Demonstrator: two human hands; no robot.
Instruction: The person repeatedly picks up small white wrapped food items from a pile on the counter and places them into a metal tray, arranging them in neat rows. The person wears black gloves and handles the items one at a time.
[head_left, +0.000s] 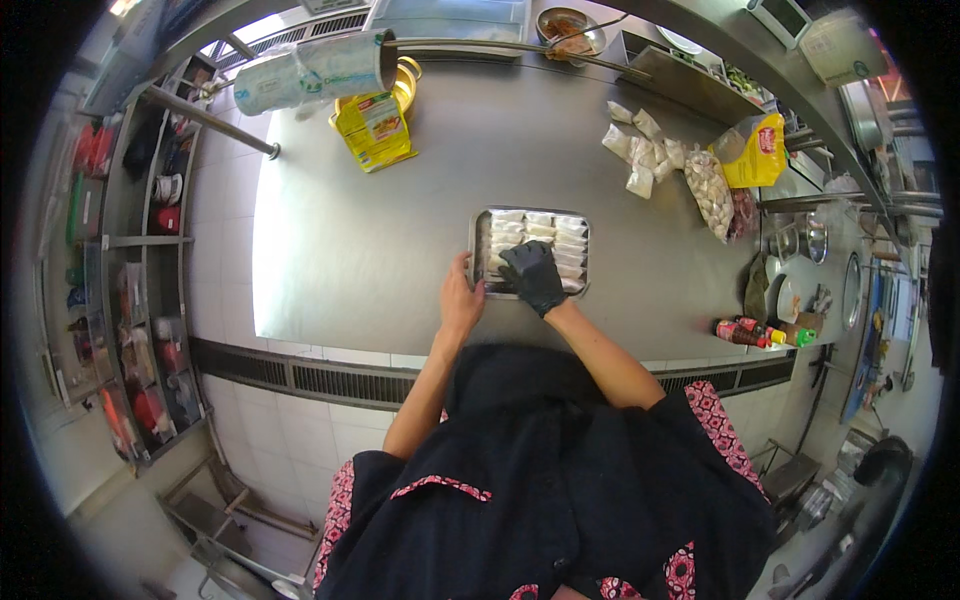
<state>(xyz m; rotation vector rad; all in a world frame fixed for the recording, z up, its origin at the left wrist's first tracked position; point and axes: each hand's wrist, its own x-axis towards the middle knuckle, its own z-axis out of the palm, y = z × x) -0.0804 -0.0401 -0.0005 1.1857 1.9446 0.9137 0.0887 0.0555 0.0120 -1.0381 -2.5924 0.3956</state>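
Note:
A shallow rectangular metal tray (587, 225) lies on the steel worktable (390, 247) in front of me. Rows of small white packets or wrapped pieces (571, 247) fill much of it; what they are made of I cannot tell. My left hand (463, 296), bare, is at the tray's left edge, with the thumb and fingers around its lower left corner. Over the middle of the tray is my right hand (534, 274) in a black glove, its fingers bent down on the pieces. The glove hides what lies under the fingertips.
Small white bags (640, 154), a bag of pale pieces (707, 191) and a yellow pouch (757, 154) lie back right. Sauce bottles (739, 332) lie at the right. A yellow packet (373, 131) stands back left, beneath a plastic roll (315, 73) on a metal rod.

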